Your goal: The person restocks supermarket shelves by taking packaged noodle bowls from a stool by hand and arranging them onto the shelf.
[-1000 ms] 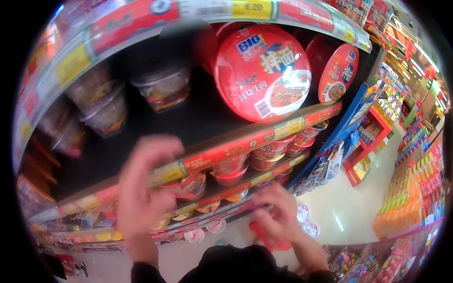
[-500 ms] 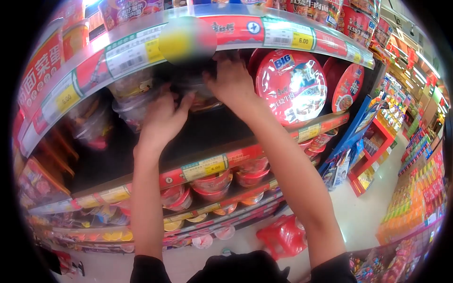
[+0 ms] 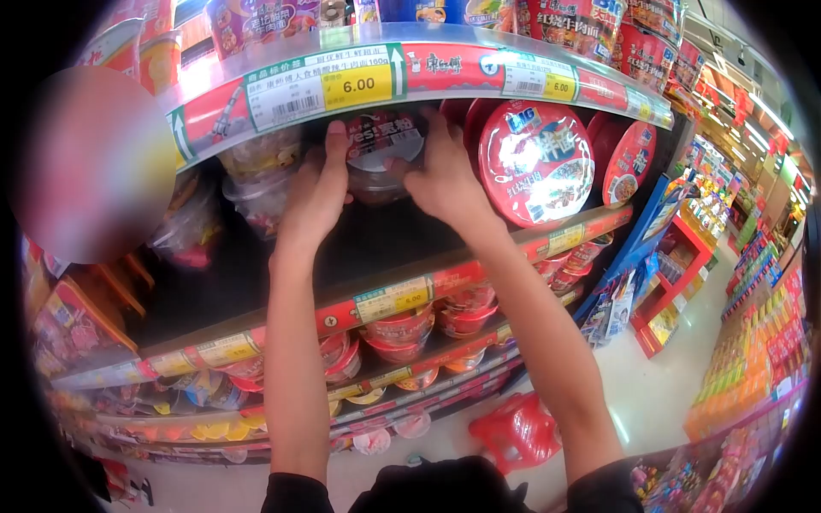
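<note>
A clear bowl with a dark printed lid (image 3: 386, 147) is deep on the dark shelf, between my two hands. My left hand (image 3: 318, 190) is at its left side, thumb up along the lid's edge, the other fingers partly hidden. On the right, my right hand (image 3: 442, 171) has its fingers apart, one finger up at the bowl's far right and the thumb near its rim. Beside it stand large round red noodle packs (image 3: 537, 162). Stacked clear bowls (image 3: 259, 192) sit left of my left hand.
A shelf edge with price tags (image 3: 329, 90) runs just above my hands. Below, another tagged edge (image 3: 393, 299) fronts lower shelves of red bowls (image 3: 399, 332). A red plastic stool-like object (image 3: 517, 433) is on the floor. A blue rack (image 3: 629, 248) stands at the right.
From low in front of the shelf, both hands have reached up and in. Since the last frame they have come around the dark-lidded bowl, whose lid now shows more clearly.
</note>
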The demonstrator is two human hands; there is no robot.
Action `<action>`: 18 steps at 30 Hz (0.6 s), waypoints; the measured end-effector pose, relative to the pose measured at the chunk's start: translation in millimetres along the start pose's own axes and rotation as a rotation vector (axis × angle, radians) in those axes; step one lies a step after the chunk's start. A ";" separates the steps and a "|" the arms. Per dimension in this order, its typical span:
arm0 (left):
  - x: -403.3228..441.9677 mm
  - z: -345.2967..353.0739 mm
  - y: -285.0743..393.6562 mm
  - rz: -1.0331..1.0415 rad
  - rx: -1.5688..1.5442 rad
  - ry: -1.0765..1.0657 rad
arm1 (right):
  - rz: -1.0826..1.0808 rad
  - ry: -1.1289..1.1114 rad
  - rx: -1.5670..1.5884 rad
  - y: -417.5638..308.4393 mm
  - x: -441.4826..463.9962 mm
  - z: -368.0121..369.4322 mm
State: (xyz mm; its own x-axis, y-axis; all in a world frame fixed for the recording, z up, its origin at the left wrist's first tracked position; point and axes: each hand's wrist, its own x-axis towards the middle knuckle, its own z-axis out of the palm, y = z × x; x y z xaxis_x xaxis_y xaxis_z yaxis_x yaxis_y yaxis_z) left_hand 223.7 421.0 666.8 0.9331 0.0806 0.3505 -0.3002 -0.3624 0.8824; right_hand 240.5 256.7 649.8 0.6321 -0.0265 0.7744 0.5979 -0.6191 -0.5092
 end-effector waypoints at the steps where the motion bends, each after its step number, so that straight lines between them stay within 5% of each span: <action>1: -1.1 -0.6 1.1 -0.017 -0.003 0.009 | 0.008 0.019 0.013 -5.4 -4.1 -1.7; 9: -25.5 -11.2 1.8 0.095 -0.195 0.040 | -0.082 0.120 0.278 -27.0 -24.1 -31.2; 18: -111.5 13.2 31.6 0.426 -0.467 -0.095 | 0.087 0.053 0.387 -56.6 -83.2 -105.7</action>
State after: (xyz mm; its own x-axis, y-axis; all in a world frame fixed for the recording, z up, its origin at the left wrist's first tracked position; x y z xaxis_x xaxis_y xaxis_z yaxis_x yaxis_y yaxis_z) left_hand 112.8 388.4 651.5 0.7198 -0.0713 0.6905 -0.6836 0.0999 0.7230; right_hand 102.0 211.0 653.8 0.6685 -0.1128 0.7351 0.6908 -0.2719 -0.6699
